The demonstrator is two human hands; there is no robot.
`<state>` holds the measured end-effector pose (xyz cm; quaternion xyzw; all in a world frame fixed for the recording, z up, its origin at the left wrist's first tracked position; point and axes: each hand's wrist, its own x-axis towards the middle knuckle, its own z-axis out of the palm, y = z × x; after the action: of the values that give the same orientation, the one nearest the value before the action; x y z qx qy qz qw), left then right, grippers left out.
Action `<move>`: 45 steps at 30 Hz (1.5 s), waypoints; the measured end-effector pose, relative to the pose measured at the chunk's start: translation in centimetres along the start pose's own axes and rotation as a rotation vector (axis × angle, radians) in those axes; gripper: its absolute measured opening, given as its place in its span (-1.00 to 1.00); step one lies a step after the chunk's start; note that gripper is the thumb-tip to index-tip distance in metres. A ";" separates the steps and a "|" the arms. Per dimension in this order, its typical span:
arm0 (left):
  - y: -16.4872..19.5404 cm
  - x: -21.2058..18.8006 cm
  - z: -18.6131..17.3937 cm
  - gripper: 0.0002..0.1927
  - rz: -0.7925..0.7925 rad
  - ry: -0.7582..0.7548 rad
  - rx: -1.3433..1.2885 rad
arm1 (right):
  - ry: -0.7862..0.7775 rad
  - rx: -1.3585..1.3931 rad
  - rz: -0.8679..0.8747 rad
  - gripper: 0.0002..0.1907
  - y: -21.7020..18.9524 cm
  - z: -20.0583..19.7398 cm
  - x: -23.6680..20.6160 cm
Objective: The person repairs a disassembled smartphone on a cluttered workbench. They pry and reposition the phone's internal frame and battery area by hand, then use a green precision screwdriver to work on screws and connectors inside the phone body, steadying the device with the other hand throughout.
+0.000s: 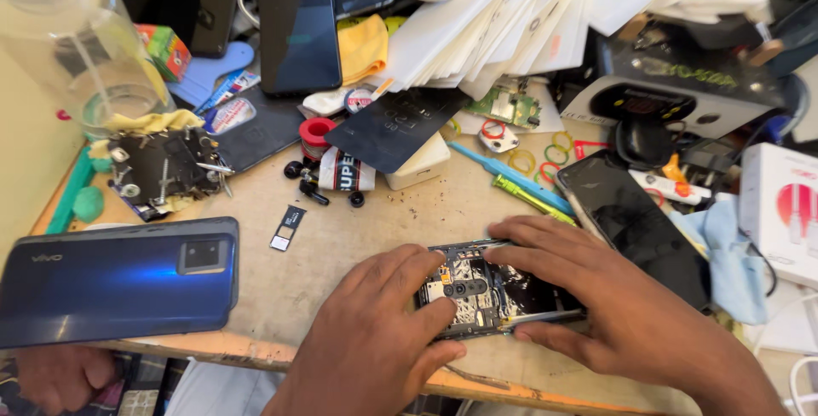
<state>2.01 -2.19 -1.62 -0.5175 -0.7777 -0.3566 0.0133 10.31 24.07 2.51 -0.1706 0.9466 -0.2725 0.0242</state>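
A cluttered wooden tabletop point(358, 237), scuffed and speckled with debris, filled the view, its near edge worn to an orange strip. At the near middle lay an opened phone point(494, 288), back cover off, with its camera module and circuit board exposed. The left hand point(375, 339) rested over the phone's left end, its fingers point(426, 318) curled and pressed down on the near left corner and the board. The right hand point(613, 305) covered the phone's right end, fingers point(532, 233) spread, with the upper ones lying along the far edge and the thumb pressed against the near edge, so the phone was clamped between them. Well to the left, a blue phone back cover point(119, 280) lay flat, overhanging the near edge of the tabletop. Between it and the opened phone sat a small black SIM tray point(288, 228). Just right of the right hand lay a dark phone screen point(630, 220), tilted diagonally, partly on a light blue cloth point(733, 254). Farther off lay a blue plastic pry tool point(503, 176) beside a green one point(532, 199), a red tape roll point(317, 133), a black parts tray point(162, 169) with screws, a clear plastic bottle point(85, 41) at the far left, and a fanned stack of white sheets point(511, 24).
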 end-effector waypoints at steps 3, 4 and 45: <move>-0.1 -0.1 -0.3 -0.63 0.036 0.017 0.002 | -0.084 -0.067 0.007 -0.12 0.3 0.0 0.1; -0.1 -0.2 -0.2 -0.63 0.054 0.038 0.015 | -0.109 -0.104 0.001 -0.09 0.4 -0.1 0.3; -1.0 -5.2 9.8 -0.37 -0.082 0.371 0.249 | 0.041 0.189 0.394 -0.93 -3.5 2.6 9.4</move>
<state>7.01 -0.96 -11.52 -0.4055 -0.8203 -0.3470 0.2054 2.93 16.83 2.54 0.0262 0.9321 -0.3536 0.0735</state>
